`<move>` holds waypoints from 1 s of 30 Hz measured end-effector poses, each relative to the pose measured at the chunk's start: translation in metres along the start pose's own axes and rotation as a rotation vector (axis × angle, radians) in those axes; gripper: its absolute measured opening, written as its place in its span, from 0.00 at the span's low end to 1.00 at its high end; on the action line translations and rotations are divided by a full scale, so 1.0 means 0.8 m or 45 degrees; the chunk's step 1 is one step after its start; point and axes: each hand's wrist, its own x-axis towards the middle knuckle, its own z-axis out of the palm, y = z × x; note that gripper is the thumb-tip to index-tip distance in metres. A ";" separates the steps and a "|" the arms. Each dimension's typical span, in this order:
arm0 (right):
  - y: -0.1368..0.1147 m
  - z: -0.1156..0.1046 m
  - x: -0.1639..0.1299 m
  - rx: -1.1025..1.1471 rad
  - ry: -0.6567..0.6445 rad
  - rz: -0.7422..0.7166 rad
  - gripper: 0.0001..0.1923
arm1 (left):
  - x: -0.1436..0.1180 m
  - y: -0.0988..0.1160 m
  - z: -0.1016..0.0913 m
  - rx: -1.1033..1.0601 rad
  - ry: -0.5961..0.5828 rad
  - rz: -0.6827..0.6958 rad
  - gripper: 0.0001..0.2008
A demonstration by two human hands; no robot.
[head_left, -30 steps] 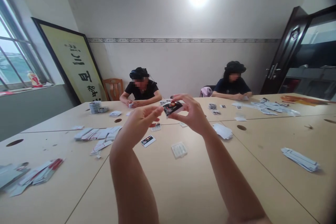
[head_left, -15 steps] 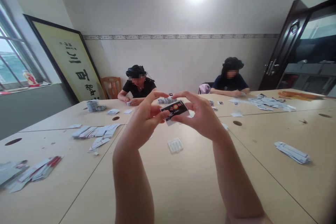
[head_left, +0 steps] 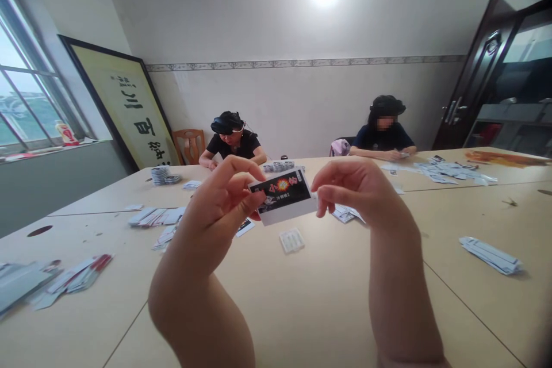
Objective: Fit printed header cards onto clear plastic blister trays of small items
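Between my hands, above the table, is a printed card (head_left: 287, 198), black with red and orange characters and a white strip along its lower side. My left hand (head_left: 235, 201) pinches it at the left end, thumb across the front. My right hand (head_left: 353, 190) is closed at the card's right edge, its fingertips curled in and seeming to touch the corner. A small clear plastic tray (head_left: 292, 240) lies on the table below the card. Partly hidden behind my left hand is another dark printed card (head_left: 245, 227).
White packets (head_left: 155, 217) and red-and-white ones (head_left: 80, 276) lie on the left. Round stacks (head_left: 161, 175) stand farther back. A bundle (head_left: 490, 254) and a spread pile (head_left: 452, 171) are on the right. Two people (head_left: 230, 141) sit opposite, hands on small items.
My hands have moved apart, the left to the left and the right to the right. More of the card's face shows now. The view has shifted slightly.
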 end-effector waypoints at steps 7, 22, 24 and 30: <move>-0.004 0.003 -0.003 -0.096 0.000 -0.015 0.06 | 0.005 0.000 0.002 0.059 0.009 -0.030 0.04; -0.005 0.008 -0.002 -0.155 0.147 0.004 0.02 | 0.028 -0.010 0.045 0.434 0.087 -0.076 0.05; -0.004 0.009 0.000 -0.175 0.180 -0.002 0.03 | 0.027 -0.006 0.053 0.556 0.117 0.030 0.05; -0.003 0.012 0.001 -0.190 0.230 -0.043 0.04 | 0.021 0.000 0.057 0.493 0.226 0.012 0.04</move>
